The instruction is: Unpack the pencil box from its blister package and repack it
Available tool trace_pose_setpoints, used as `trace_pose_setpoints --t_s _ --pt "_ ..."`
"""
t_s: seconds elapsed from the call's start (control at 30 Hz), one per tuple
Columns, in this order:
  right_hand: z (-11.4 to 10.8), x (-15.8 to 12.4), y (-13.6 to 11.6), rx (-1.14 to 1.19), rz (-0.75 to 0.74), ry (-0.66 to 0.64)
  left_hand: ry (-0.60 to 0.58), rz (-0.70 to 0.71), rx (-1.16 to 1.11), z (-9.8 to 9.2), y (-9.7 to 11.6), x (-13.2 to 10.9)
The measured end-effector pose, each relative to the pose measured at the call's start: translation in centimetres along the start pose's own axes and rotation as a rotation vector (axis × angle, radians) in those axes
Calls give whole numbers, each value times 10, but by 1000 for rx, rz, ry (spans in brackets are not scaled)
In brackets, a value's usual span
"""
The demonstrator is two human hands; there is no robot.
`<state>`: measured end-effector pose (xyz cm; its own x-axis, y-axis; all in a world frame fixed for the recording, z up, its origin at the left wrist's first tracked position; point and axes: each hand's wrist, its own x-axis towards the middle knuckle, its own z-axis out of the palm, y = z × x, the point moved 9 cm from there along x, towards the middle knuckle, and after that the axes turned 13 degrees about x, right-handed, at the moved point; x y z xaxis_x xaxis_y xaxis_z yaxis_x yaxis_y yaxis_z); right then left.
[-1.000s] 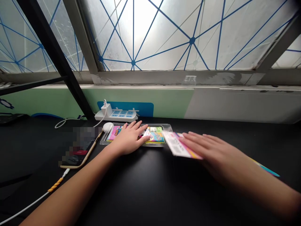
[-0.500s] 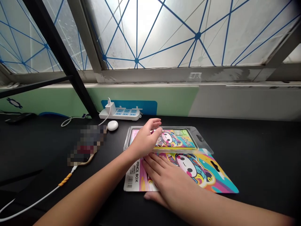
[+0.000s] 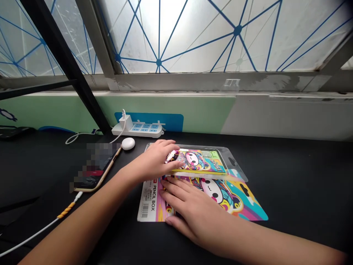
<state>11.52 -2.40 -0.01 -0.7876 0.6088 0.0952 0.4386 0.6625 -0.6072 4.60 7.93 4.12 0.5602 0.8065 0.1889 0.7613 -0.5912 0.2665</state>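
Observation:
A colourful pencil box (image 3: 205,161) with a cartoon figure lies in a clear plastic tray (image 3: 237,167). My left hand (image 3: 157,158) rests over the left part of the box and tray, palm down, fingers apart. In front, partly under the tray, is a printed card (image 3: 248,202) marked PENCIL BOX. My right hand (image 3: 190,206) lies flat on the card's left half with its fingers spread; the thumb reaches the card's front edge.
At the left lies a phone (image 3: 93,178), partly blurred out, with a white cable (image 3: 35,237). Behind it are a round white case (image 3: 128,144) and a power strip (image 3: 140,129) against the wall. A black post (image 3: 63,62) slants across the upper left.
My left hand has lowered from above the box onto its left part, and its fingers have flattened. My right hand stays on the card. The view has shifted slightly.

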Motion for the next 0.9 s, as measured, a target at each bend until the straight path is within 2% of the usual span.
trace_pose_setpoints --t_s 0.1,0.23,0.57,0.7,0.8,0.9 --pt "-1 0 0 15 -7 -12 -71 -27 155 14 -7 0" --pt "-3 1 0 35 -12 -3 -74 -90 187 22 -5 0" --pt "2 13 -2 -137 -91 90 -122 -54 202 25 -5 6" --pt "0 11 -4 -183 -129 118 -96 -28 209 23 -3 5" --pt "-13 4 -9 -254 -199 194 -38 -17 274 20 0 3" --pt "-46 -5 -4 -358 -232 328 11 -6 322 17 2 1"
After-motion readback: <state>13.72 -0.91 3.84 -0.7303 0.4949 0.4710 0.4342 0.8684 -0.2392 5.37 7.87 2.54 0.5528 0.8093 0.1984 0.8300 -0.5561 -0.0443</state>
